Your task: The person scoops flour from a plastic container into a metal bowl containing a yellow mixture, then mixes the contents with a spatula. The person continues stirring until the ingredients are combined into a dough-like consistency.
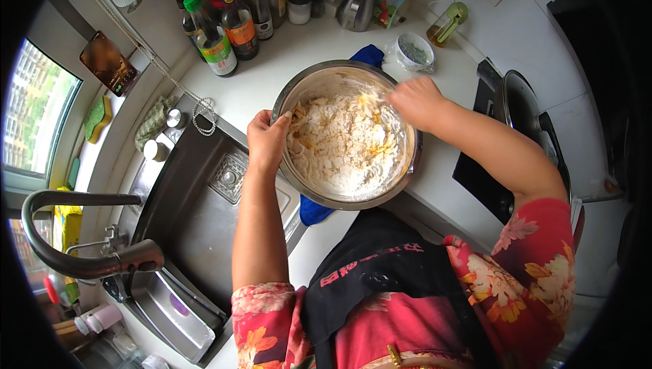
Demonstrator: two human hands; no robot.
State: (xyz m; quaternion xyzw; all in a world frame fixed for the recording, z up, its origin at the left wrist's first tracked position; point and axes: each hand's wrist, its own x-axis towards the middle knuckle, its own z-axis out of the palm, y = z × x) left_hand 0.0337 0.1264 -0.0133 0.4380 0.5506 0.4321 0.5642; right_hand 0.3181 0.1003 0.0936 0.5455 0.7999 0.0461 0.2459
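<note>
A wide metal bowl (406, 165) stands on the counter in front of me, partly over a blue cloth (314, 212). Inside it lies a crumbly flour mixture (343, 141), white powder with yellowish wet clumps. My left hand (268, 137) grips the bowl's left rim, thumb on the inner side and fingers outside. Over the right side of the bowl is my right hand (419, 103), its fingers closed and slightly blurred. Whatever it may hold reaches toward the mixture and is too smeared to make out.
To the left is a sink (197, 192) with a curved faucet (88, 196). Sauce bottles (216, 53) and a metal pitcher (358, 4) stand at the back. A small covered bowl (414, 52) and an oil bottle (446, 24) sit back right, near a lidded pan (526, 107) on the stove.
</note>
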